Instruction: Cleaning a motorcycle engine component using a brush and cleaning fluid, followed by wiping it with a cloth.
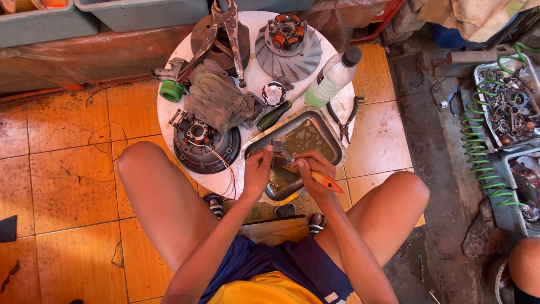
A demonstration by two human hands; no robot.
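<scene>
My left hand [257, 169] pinches a small grey metal part [279, 150] over the near edge of the dented steel tray [332, 135] on the round white table [256, 70]. My right hand [311, 168] is clenched around an orange-handled brush [326, 182], its head touching the part. I judge the part rigid, light and probably greasy, so slippery; I grip it by its 2 sides.
</scene>
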